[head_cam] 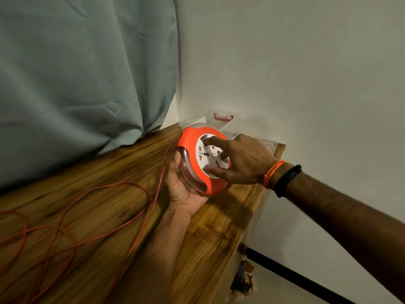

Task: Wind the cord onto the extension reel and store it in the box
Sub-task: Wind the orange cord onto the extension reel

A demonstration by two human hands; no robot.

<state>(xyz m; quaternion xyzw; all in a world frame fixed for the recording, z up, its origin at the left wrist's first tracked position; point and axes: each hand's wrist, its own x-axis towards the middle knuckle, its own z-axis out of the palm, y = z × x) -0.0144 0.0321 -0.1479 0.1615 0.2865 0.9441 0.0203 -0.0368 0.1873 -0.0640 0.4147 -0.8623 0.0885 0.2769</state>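
An orange extension reel [191,143] with a white socket face is held tilted above the far end of a wooden table [92,216]. My left hand [182,189] grips it from underneath. My right hand [241,160] lies on the white socket face, its fingers and thumb spread over the disc. A thin orange cord [153,202] leaves the reel's upper left side and trails in loose loops across the table toward the left. A clear plastic box [223,122] with a red handle stands behind the reel against the wall.
A grey-green curtain [83,73] hangs at the left, down to the table's back edge. A white wall [295,73] stands right behind the box. The table's right edge drops to the floor, where a black strip [295,277] and some clutter [243,279] lie.
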